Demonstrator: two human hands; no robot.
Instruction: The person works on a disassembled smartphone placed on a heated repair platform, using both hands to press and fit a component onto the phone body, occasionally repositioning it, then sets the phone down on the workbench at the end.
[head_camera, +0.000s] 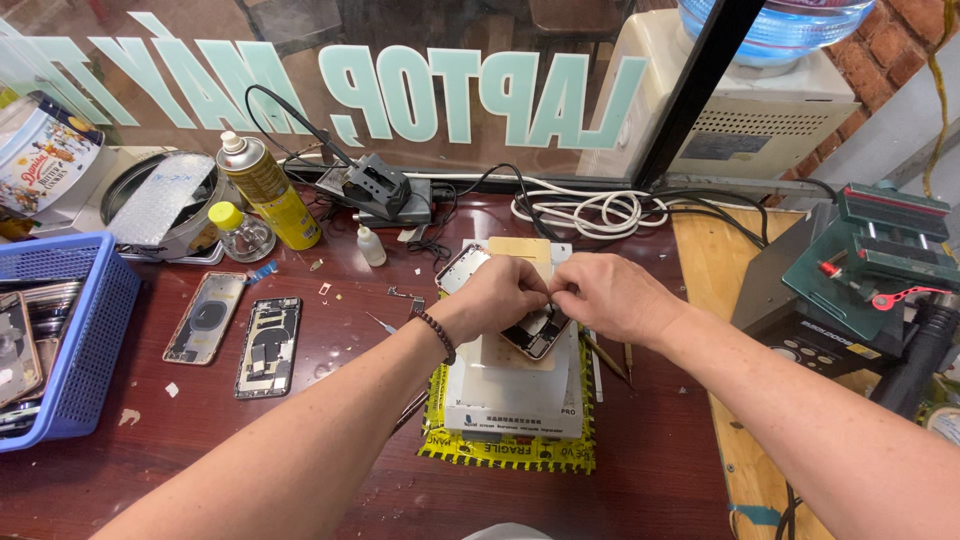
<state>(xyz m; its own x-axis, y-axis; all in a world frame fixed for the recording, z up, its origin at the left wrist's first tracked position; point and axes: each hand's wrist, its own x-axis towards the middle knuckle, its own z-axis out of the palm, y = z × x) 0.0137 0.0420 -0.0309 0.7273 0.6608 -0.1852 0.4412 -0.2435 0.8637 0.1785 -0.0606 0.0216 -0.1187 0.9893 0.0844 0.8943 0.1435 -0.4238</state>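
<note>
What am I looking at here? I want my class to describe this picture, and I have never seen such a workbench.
The one picture comes from a camera on a person's head, looking down at their own two bare hands. The left hand and right hand meet over an opened phone, which lies on a white heating pad on a dark red table. Both pinch at the phone's upper edge; what the fingertips grip is hidden. To the left lie two more phone shells, a blue basket and a yellow spray can. A green machine stands at the right.

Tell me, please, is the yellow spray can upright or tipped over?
Upright: the spray can stands on its base on the table, white nozzle on top.
</note>
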